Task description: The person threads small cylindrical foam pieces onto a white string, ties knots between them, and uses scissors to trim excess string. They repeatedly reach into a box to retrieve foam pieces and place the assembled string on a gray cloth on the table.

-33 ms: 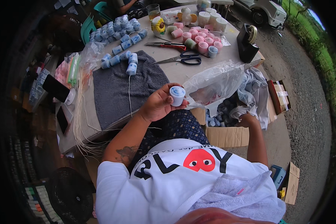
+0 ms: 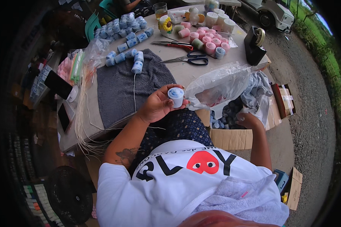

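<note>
In the head view, the left hand [image 2: 155, 106] is raised just over the near edge of the dark grey terry towel [image 2: 121, 87] spread on the pale tabletop [image 2: 200, 72]. Its fingers and thumb curl around a small white cylindrical roll with a pale blue top [image 2: 176, 97], gripping it at the sides so the round end faces up; this roll sits just right of the towel's near right corner.

The right hand [image 2: 248, 120] is lower, well to the right of the towel and off the table edge, reaching into an open brown cardboard box [image 2: 231, 138] that holds more small blue rolls [image 2: 221, 119]. Its fingers bend down into the box; what they pinch cannot be told. A crumpled clear plastic bag [image 2: 219, 85] lies between the towel and this hand, with a grey-blue cloth [image 2: 259, 92] just beyond it.

On the towel's far edge lies a string of blue-and-white rolls [image 2: 127, 56], a thin white cord [image 2: 134, 90] running from them toward the near edge. Right of the towel's far end lie black-handled scissors [image 2: 189, 59], and beyond them a cluster of pink rolls [image 2: 210, 39]. A black tape dispenser [image 2: 255, 45] stands further right. A bundle of pale straw-like strands [image 2: 83, 113] hangs at the towel's left side.
</note>
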